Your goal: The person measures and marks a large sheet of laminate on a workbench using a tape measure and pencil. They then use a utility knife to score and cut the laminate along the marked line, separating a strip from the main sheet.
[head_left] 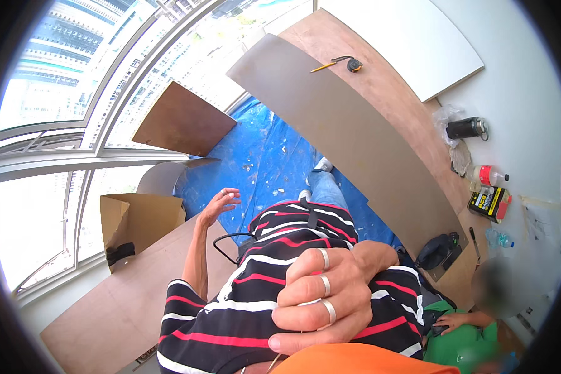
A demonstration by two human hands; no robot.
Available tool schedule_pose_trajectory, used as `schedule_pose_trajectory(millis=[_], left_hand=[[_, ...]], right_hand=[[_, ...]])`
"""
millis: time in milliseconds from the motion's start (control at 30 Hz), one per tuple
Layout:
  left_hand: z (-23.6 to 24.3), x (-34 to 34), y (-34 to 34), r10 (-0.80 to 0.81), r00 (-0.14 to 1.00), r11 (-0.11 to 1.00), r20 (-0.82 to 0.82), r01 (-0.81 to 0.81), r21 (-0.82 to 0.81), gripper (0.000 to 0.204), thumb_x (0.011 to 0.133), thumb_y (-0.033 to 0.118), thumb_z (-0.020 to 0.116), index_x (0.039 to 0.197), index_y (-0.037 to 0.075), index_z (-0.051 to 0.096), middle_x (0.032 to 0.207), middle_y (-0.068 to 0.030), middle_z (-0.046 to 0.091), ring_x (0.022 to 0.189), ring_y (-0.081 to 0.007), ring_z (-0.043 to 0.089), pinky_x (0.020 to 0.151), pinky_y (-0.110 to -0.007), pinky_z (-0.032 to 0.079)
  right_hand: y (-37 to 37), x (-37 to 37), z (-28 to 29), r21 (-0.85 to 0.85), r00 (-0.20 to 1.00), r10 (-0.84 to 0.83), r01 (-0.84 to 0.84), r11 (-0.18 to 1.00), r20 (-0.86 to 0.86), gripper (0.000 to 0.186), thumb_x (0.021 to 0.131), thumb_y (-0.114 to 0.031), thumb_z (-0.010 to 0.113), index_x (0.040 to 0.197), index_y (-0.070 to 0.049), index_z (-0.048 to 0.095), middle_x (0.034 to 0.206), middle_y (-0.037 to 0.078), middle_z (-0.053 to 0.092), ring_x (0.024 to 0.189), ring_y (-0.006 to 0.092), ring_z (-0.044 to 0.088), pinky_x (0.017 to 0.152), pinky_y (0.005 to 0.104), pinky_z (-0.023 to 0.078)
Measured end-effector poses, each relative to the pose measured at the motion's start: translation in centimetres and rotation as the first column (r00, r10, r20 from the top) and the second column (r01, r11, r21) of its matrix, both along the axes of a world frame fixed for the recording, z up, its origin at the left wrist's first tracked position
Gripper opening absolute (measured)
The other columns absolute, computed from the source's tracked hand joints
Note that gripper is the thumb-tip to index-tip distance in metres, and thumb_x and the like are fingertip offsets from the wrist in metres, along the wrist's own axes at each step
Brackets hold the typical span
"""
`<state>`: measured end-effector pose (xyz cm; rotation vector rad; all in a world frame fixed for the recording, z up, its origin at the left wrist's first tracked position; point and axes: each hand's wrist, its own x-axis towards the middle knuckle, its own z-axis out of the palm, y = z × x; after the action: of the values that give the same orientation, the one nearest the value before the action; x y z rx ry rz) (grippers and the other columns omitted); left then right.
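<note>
My left hand (220,204) is held out to my left above the blue plastic sheet (262,146), fingers loosely bent and apart, holding nothing. A black cord (221,243) loops beside my waist near it. My right hand (324,293) is close below the camera at my striped shirt (230,330), fingers curled, with silver bands on several of them; whatever they may hold is hidden. An orange shape (380,358) fills the bottom edge beneath it.
A long curved board (368,149) bears a tape measure (354,65) and pencil; bottles (486,176) lie along the right wall. A brown panel (181,118) and cardboard box (137,221) stand by the windows. A co-worker in green (455,340) is at lower right.
</note>
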<state>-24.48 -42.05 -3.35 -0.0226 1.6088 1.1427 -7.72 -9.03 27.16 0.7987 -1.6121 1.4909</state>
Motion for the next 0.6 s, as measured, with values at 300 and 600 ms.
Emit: schedule_pose_trajectory(millis=[300,600], left_hand=[[1.0,-4.5,9.0,-0.156,0.988,0.98,0.011,0.156,-0.124,0.057,0.099,0.045,0.056,0.138,0.004,0.049,0.137,-0.0156,0.054,0.125,-0.0267,0.056,0.107,-0.044,0.041],[1.0,-9.4,16.2,-0.343,0.939,0.929,-0.028,0.334,-0.161,0.06,0.097,0.047,0.057,0.138,0.005,0.05,0.136,-0.016,0.056,0.123,-0.0253,0.057,0.107,-0.041,0.041]], right_hand=[[7.2,-3.9,-1.6,-0.219,0.967,-0.242,0.253,0.942,0.076,0.01,0.077,-0.017,0.069,0.078,-0.009,0.076,0.072,0.0,0.062,0.063,0.0121,0.055,0.06,0.0279,0.035],[11.6,-7.7,-3.1,-0.503,0.938,-0.294,0.346,0.792,0.184,0.035,0.092,-0.042,0.07,0.095,-0.009,0.058,0.069,0.0,0.06,0.053,0.0132,0.049,0.054,0.0296,0.029]])
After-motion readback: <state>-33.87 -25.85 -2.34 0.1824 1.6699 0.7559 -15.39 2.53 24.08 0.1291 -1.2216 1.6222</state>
